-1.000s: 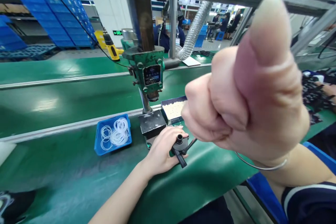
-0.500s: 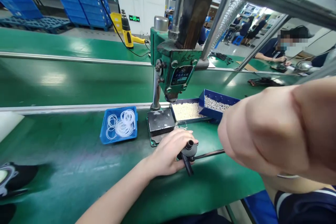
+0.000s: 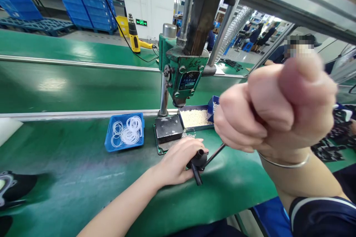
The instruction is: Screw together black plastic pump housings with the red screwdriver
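My left hand (image 3: 178, 161) is wrapped around a round black plastic housing (image 3: 199, 162) with pipe stubs, holding it low over the green bench. A thin dark metal rod (image 3: 215, 154) slants from the side of that housing up into my right hand (image 3: 275, 107). That hand is closed in a fist, thumb on top, large and close to the camera. Whatever handle the rod has is hidden inside the fist. Just behind my left hand stands the base of a green press (image 3: 185, 76), with a dark metal block (image 3: 168, 127) on it.
A blue tray (image 3: 107, 144) of white rings lies left of the press. Behind, a bin of cream-coloured small parts (image 3: 194, 117) adjoins a dark blue bin (image 3: 210, 108), partly hidden by my fist. Another black part (image 3: 22, 189) sits at far left. A yellow heat gun (image 3: 135, 40) stands farther back.
My right hand has moved away from the camera and now shows down to the wrist. The rod has swung from nearly level to a steeper slant. My left hand and the housing have stayed about in place.
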Tool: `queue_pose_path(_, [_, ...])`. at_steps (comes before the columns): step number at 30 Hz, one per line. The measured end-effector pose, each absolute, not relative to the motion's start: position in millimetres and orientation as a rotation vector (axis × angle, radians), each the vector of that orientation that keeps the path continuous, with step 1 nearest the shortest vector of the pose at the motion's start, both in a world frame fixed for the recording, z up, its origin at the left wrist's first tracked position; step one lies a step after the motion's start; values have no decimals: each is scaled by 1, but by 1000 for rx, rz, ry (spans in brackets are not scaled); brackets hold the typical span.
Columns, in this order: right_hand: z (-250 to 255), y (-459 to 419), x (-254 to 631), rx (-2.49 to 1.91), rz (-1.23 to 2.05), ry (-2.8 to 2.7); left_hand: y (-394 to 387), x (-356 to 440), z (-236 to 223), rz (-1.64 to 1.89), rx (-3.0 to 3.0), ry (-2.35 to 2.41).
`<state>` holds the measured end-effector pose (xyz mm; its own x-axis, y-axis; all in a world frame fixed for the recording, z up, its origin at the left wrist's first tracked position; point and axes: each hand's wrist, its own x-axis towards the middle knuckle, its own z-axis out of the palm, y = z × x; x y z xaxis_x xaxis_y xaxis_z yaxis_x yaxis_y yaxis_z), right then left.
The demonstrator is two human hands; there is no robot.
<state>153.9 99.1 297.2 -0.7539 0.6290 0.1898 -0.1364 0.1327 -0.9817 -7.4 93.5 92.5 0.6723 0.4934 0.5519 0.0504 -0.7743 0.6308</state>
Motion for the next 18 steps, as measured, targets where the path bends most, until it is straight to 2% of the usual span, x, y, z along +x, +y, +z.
queue_pose_path(3, [297,85,146,-435,1586,-1587,93,-7,93,988,2294,434])
queue_pose_path(8, [284,90,152,-251,1740,-1739,93,-7,87,1062,2303,502])
queue_pose_path(15, [273,119,164,72,2167,-1839,96,-9,85,1096,2301,545])
queue_pose_path(18, [276,124,158,378,2382,-1761,95,-9,85,1090,2290,533])
